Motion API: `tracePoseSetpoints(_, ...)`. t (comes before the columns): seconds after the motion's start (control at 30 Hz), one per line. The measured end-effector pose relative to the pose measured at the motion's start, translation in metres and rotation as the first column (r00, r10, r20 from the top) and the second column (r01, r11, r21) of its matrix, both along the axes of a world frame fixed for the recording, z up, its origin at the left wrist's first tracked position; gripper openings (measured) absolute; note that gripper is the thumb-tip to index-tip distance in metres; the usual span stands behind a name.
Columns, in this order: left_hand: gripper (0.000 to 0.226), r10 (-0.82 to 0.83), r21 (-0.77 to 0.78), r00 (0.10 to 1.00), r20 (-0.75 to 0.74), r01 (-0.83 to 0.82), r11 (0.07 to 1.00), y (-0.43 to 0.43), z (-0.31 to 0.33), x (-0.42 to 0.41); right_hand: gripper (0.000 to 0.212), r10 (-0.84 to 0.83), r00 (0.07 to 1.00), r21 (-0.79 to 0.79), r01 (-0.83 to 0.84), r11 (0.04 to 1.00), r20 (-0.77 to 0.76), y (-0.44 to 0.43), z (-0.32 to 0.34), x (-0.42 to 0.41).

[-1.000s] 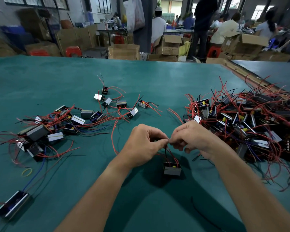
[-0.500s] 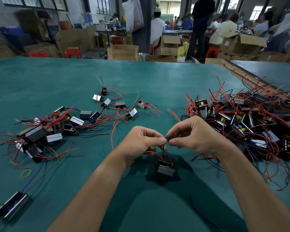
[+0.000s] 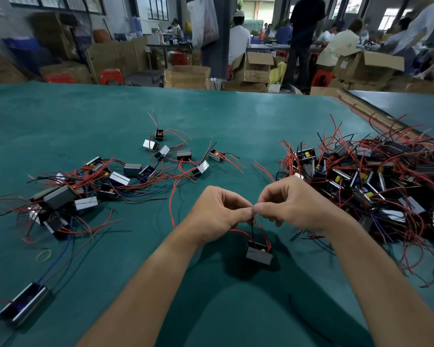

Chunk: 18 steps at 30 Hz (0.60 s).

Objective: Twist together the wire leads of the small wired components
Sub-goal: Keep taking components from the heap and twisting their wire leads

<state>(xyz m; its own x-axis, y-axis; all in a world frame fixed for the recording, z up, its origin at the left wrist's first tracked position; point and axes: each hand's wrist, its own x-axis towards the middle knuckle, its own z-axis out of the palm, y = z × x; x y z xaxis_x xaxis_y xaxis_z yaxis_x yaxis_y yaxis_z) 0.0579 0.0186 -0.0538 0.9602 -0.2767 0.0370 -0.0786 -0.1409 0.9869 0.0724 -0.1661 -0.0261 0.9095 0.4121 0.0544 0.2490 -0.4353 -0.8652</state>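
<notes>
Pinching the wire leads (image 3: 252, 229), left hand (image 3: 218, 211) and right hand (image 3: 293, 206) meet above the black component (image 3: 259, 253).

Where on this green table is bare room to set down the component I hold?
Bare: the far table beyond the small component cluster, and the near strip between the left forearm and the blue wire. Crowded: the tangled pile at right, the wired scatter at left.

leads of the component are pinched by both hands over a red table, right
No, the table is green, not red. The head view shows the left hand and right hand pinching the leads of the component over it.
</notes>
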Motion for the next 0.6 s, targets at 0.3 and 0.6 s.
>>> tracePoseSetpoints(0.3, 0.009, 0.074, -0.046, 0.994, 0.086, -0.070, 0.996, -0.007, -0.001, 0.000, 0.015, -0.076, 0.997, 0.108, 0.073, 0.992, 0.029, 0.005, -0.004, 0.002)
tracePoseSetpoints(0.6, 0.018, 0.087, -0.088, 0.996, -0.031, -0.089, 0.992, -0.005, 0.002, 0.000, 0.012, 0.007, 0.988, -0.006, -0.006, 1.000, 0.157, -0.007, -0.003, 0.005)
